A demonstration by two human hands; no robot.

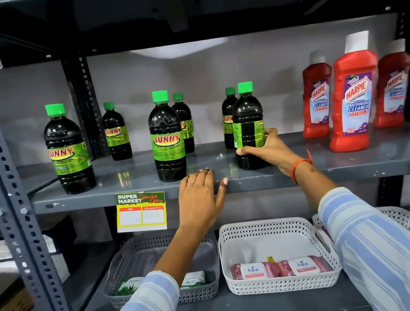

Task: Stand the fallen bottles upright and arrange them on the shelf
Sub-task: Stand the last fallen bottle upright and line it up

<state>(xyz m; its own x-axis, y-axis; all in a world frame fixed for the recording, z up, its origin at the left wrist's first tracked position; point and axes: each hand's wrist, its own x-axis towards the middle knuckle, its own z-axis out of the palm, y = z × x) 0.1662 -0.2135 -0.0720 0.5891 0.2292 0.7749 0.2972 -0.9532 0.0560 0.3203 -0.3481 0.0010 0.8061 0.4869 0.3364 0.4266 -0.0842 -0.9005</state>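
A striped sleeve [390, 247] is seen nearest. An upright dark bottle [247, 124] at the grey shelf [127, 178] front edge is clasped low by the right hand [268, 149]. The left hand [200, 199] is laid flat, empty, on the edge.

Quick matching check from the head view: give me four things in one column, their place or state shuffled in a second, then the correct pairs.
1. right hand
2. left hand
3. Harpic bottles
4. white basket

A. resting on the shelf edge, holding nothing
B. lower shelf, holds Kara packs
C. gripping a green-capped Sunny bottle
D. upright at the right end, red

Pairs: 1-C, 2-A, 3-D, 4-B
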